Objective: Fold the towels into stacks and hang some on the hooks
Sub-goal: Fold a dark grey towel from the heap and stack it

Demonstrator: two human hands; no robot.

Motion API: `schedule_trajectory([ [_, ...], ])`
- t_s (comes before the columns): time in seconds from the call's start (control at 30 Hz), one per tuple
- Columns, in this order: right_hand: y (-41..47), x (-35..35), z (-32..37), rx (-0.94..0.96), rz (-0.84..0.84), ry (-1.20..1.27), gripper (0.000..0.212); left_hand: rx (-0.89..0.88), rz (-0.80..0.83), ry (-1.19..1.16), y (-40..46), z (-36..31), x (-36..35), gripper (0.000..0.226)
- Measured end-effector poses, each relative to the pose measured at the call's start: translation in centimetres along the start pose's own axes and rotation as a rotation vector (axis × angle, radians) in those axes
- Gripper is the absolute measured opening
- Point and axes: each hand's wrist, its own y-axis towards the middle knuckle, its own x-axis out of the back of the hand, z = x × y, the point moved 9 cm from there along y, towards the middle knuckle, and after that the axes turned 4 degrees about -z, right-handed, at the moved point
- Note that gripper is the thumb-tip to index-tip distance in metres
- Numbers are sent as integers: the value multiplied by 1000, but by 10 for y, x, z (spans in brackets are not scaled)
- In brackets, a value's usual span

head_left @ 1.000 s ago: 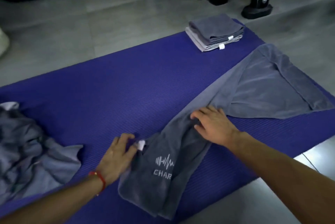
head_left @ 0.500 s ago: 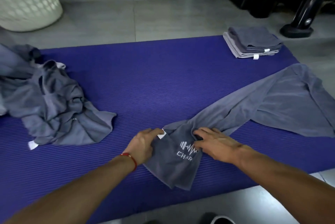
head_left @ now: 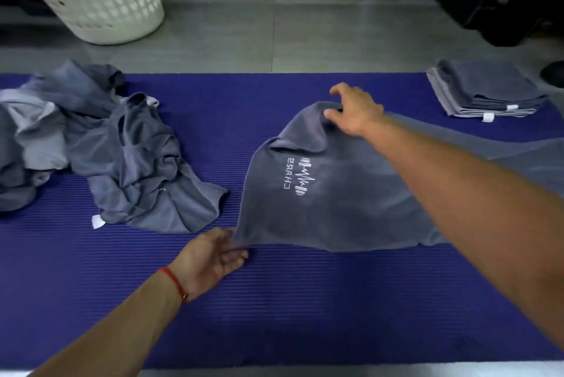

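Half a second ago both hands sat close together on the bunched logo end of the towel (head_left: 335, 193); now that end is spread wide over the mat (head_left: 274, 300), logo up, so I judge it is being flattened before the first fold, with the heap (head_left: 122, 156) at left still unfolded and the stack (head_left: 485, 92) far right. The left hand (head_left: 210, 257) has its grip pinching the near corner, fingers otherwise loosely spread. The right hand (head_left: 354, 111) grips the far corner, fingers curled over a raised fold.
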Motion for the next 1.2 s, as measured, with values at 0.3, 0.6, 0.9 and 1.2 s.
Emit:
schedule_trajectory([
  [0.3,-120,-140,-1,372,510,-387,59,-352,-199,519,5,-22,-1,33],
  [0.6,-175,-147,-19,528,566,-458,63,-832,-493,2077,51,-91,35,56],
  [0.9,-144,-154,35,630,457,-422,55,-308,-892,2302,2,-130,188,62],
  [1.2,-27,-128,38,358,107,-324,55,-685,-418,1415,14,-37,0,59],
])
